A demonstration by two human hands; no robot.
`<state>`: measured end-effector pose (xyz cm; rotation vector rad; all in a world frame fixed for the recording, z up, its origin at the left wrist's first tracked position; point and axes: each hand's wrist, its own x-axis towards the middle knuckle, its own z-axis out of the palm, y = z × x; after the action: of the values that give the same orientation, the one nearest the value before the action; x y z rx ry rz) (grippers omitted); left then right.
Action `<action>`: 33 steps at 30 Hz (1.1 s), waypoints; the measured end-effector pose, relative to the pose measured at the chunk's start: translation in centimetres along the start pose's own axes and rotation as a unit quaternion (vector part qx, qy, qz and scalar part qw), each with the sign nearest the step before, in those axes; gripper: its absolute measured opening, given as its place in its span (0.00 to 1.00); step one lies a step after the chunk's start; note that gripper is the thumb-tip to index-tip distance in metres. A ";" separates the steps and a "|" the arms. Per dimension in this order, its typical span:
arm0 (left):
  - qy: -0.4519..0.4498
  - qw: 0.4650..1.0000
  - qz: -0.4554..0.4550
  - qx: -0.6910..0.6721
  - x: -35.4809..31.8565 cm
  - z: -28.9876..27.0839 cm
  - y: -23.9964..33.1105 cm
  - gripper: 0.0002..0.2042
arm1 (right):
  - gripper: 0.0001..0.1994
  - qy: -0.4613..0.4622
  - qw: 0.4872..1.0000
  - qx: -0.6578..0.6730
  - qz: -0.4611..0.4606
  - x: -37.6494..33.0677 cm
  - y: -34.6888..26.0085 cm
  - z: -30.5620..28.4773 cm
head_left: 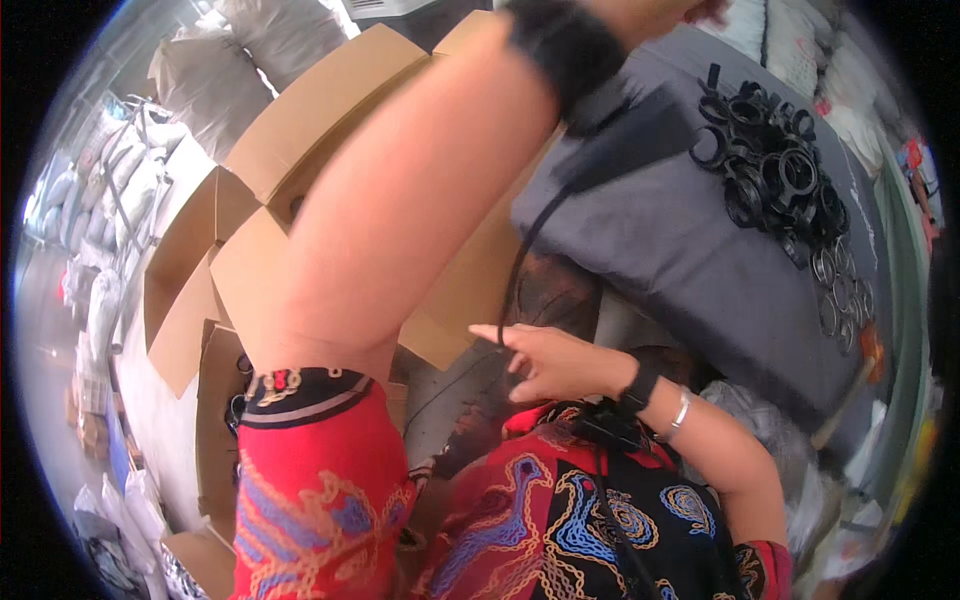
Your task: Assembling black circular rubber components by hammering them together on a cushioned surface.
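My left arm stretches up across the view. My left hand (665,12) is cut off by the top edge, so its fingers barely show. It wears a wide black wristband (568,50); beside that is a blurred dark flat piece (635,140) from which a black cord (522,250) hangs in a curve. Low in the middle, my right hand (560,362) has its index finger stretched out and the thumb apart. The cord meets that index finger; a grip on it does not show. A pile of black rings (770,165) lies on a grey cloth-covered surface (700,270).
Open cardboard boxes (320,110) stand at left, partly behind my left arm. Thin metallic rings (842,285) lie at the near end of the black pile. Stuffed sacks (210,85) are at the far left, and clear plastic (745,420) is right of my right arm.
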<state>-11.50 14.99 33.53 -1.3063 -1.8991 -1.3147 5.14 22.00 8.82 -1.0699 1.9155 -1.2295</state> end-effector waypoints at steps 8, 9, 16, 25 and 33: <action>-0.038 0.966 0.145 0.210 -0.3 -2.5 -0.7 0.07 | 0.15 0.011 0.999 0.007 -0.045 5.1 3.6 3.0; -0.044 0.969 0.132 0.204 -0.3 -2.6 -0.6 0.08 | 0.14 0.008 0.999 0.000 -0.031 5.4 3.7 3.2; -0.087 0.983 0.044 0.157 -1.3 -3.0 1.0 0.08 | 0.32 -0.028 0.994 0.088 0.053 5.9 1.1 4.1; -0.137 0.984 -0.082 0.085 -4.0 -3.5 3.7 0.10 | 0.30 -0.048 0.975 0.219 0.004 7.0 0.0 5.7; -0.180 0.962 -0.205 0.015 -7.9 -4.7 6.3 0.11 | 0.13 -0.074 0.885 0.457 0.054 2.8 -1.7 0.3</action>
<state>-3.09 7.85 32.02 -1.2445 -2.5405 -1.2932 4.54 19.00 10.10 -0.5058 1.0189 -1.6568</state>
